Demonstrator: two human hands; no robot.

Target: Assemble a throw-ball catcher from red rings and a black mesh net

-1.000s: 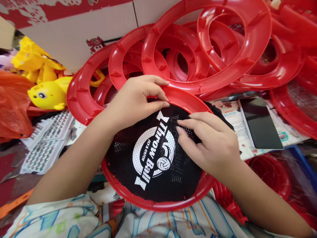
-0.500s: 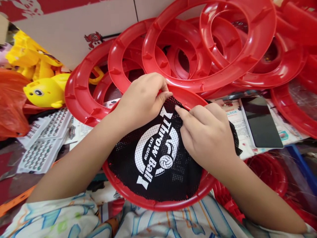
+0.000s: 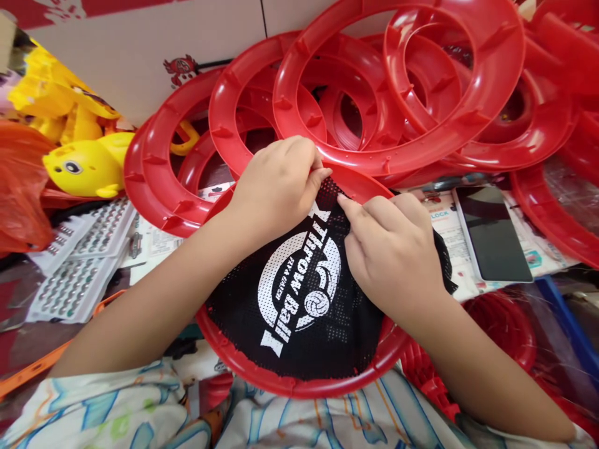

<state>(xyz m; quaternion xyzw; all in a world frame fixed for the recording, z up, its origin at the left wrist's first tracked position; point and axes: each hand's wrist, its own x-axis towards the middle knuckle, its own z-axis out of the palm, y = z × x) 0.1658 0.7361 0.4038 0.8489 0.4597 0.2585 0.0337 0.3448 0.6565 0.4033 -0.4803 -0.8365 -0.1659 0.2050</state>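
A round black mesh cloth [image 3: 281, 312] printed with white "Throw Ball" lettering lies over a red plastic ring [image 3: 299, 388] in front of my body. Its lower edge follows the ring's rim. My left hand [image 3: 285, 181] is closed at the far side, pinching the cloth's edge between thumb and finger near the rim. Just right of it, my right hand [image 3: 393, 249] is closed on the same cloth, with a fingertip pressed at its far edge. Part of the cloth shows beyond the right wrist.
Several larger red rings [image 3: 402, 156] are heaped behind. A phone [image 3: 491, 234] lies at right on printed card. At left are a yellow fish-like toy [image 3: 88, 165], white trays of small metallic pieces [image 3: 77, 284] and an orange bag [image 3: 21, 187]. Stacked red parts [image 3: 505, 330] sit lower right.
Both hands keep their hold on the cloth's far edge, with only slight shifts of the fingers. The view has moved a little.
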